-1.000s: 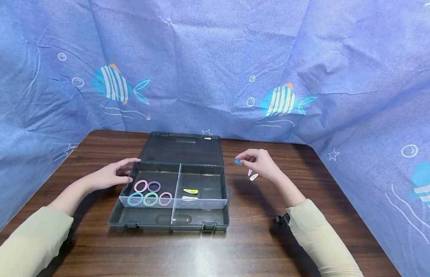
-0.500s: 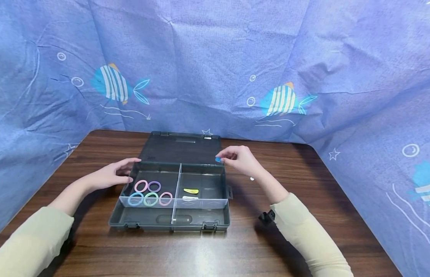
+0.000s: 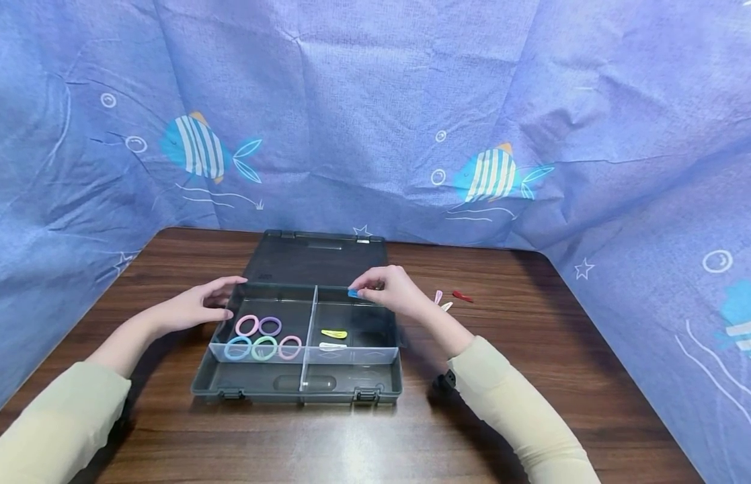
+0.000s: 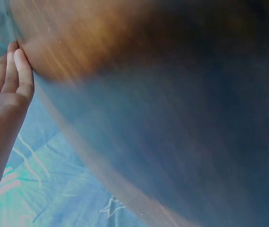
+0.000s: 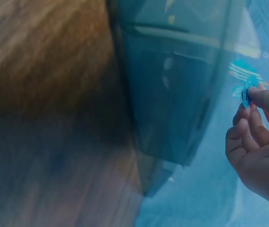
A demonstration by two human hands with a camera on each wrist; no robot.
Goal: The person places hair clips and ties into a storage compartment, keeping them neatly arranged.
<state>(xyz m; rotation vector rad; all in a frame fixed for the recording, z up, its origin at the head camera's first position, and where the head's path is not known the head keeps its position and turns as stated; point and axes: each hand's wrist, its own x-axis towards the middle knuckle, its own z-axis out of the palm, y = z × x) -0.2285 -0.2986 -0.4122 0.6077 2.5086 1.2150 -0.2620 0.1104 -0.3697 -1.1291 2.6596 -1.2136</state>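
Between the thumb and fingers of my right hand (image 3: 390,289) is a blue hair clip (image 5: 248,92), pinched above the back of the right compartment of a dark see-through box (image 3: 296,393). A yellow hair clip (image 3: 334,334) and a white hair clip (image 3: 332,347) lie in that compartment. Several hair ties fill part of the left compartment, among them a purple hair tie (image 3: 269,327) and a green hair tie (image 3: 264,348). My left hand (image 3: 196,306) touches the box's left side, thumb and fingertips spread along the wall, fingers fairly straight in the left wrist view.
The box's lid (image 3: 321,259) lies folded back behind it. Right of the box on the brown table (image 3: 502,417) are a red hair clip (image 3: 462,296), a pink hair clip (image 3: 438,296) and a white hair clip (image 3: 446,306), partly behind my right wrist. A blue fish-print cloth (image 3: 375,121) hangs behind.
My right hand has carried the blue hair clip leftward from the table's right side to over the right compartment. The red clip has come into sight. My left hand stays at the box.
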